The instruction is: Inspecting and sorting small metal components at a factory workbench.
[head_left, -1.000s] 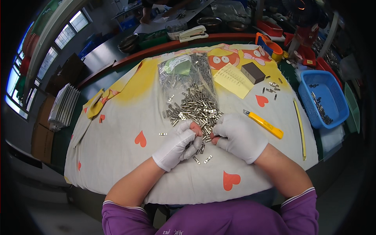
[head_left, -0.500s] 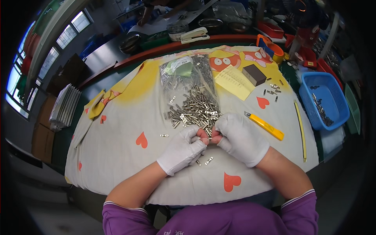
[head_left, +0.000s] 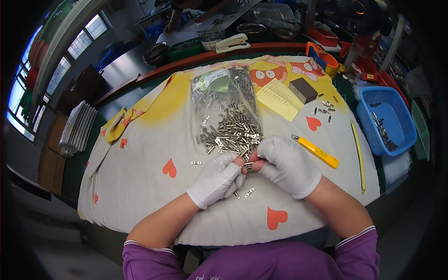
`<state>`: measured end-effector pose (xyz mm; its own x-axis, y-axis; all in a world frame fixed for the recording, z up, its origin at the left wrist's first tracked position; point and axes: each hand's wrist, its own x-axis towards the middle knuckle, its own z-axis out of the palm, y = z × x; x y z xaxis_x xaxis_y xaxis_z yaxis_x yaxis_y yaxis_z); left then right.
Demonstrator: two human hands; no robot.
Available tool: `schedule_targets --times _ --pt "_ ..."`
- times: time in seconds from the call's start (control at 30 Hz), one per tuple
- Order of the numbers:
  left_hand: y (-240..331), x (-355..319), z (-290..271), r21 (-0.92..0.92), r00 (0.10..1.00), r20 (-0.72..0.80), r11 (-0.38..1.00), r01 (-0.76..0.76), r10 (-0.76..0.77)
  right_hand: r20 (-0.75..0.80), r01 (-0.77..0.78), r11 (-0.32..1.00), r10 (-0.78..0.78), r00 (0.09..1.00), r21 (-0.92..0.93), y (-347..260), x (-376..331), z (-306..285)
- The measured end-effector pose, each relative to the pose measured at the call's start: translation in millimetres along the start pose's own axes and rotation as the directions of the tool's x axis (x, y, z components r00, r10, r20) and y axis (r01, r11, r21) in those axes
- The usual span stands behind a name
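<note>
Both hands wear white gloves that leave the fingertips bare. My left hand (head_left: pixel 217 179) and my right hand (head_left: pixel 288 165) meet at the near edge of a heap of small metal parts (head_left: pixel 231 133). Between their pinched fingertips is one small metal part (head_left: pixel 249 163), its ends mostly covered by the fingers. The heap spills from the mouth of a clear plastic bag (head_left: pixel 200 105). Just below my hands lies a flat metal piece with two holes (head_left: pixel 249 192), with another partly beside the left glove. A similar loose piece (head_left: pixel 196 163) rests left of my left hand.
A yellow utility knife (head_left: pixel 315 151) lies right of my right hand. Beyond are a yellow paper note (head_left: pixel 280 99), a dark block (head_left: pixel 303 90) and several scattered parts. A blue basket (head_left: pixel 406 140) stands at the right, beside a yellow strip (head_left: pixel 358 158). A co-worker's arm shows at the back.
My left fingertips have drawn slightly back and curled, so more of the small metal part shows between the hands. The right hand has barely moved.
</note>
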<state>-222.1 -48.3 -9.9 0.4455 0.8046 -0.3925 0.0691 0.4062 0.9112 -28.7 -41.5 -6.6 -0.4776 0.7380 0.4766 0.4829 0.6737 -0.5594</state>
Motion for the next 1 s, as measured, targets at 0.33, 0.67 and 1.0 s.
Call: schedule_targets --times 0.33,0.67,1.0 --pt "-0.2 -0.9 2.1 0.019 1.000 0.004 1.000 -0.014 0.014 0.067 -0.115 0.993 0.112 0.991 0.039 -2.2 -0.2 0.9" --pt "-3.5 0.0 -2.0 -0.016 0.998 0.033 0.999 -0.048 0.049 -0.024 -0.055 0.993 0.058 0.998 0.103 1.7 -1.9 5.8" --pt "0.0 0.6 -0.5 0.000 0.997 0.075 1.000 0.001 -0.001 0.008 -0.015 0.992 0.014 1.000 0.128 2.0 -0.9 6.5"
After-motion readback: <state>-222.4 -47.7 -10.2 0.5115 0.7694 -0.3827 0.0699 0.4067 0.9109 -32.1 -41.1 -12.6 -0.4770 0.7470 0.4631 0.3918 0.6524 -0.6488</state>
